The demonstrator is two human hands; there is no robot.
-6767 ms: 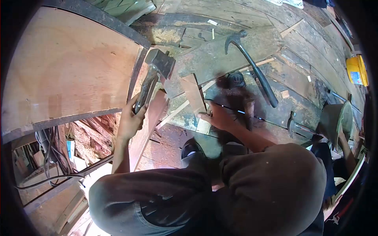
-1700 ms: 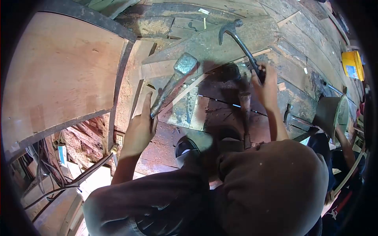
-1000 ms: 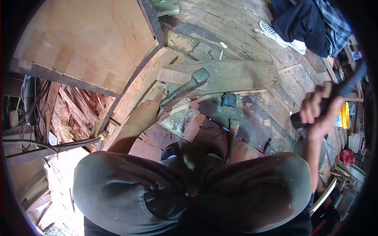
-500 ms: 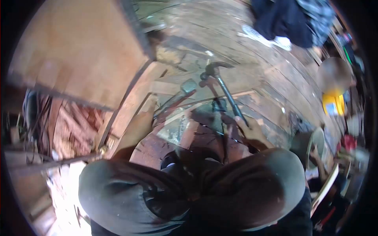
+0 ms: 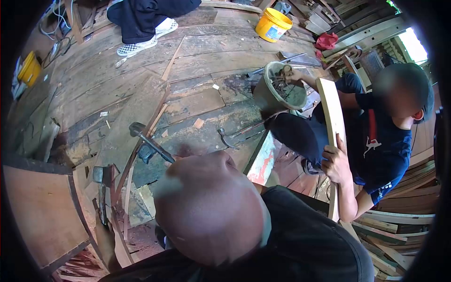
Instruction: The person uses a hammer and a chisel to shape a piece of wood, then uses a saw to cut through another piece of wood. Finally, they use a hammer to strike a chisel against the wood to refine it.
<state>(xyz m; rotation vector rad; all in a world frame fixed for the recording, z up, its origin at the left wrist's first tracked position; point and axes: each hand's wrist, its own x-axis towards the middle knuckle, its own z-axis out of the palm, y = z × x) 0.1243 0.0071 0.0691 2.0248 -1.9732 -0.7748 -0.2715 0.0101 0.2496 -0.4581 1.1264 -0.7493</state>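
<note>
At the lower left, my left hand is closed around the dark handle of a block-headed hammer, its head pointing away from me. A second hammer with a dark handle reaches out from behind my raised knee. My right hand is mostly hidden there, at the handle's end. Beneath that hammer lies a small dark blue rounded object. Further right, a claw hammer rests on the floorboards. A long thin wood strip runs between the two hammers nearest me.
A person in a dark shirt sits at right, one hand on a wooden board, the other inside a grey bucket. Someone's checkered shoes stand ahead. A yellow bucket is behind; a wooden panel stands at left.
The view has swung to the right, bringing the seated person and grey bucket fully in. My knee now covers most of my right hand. Both hammers appear further left.
</note>
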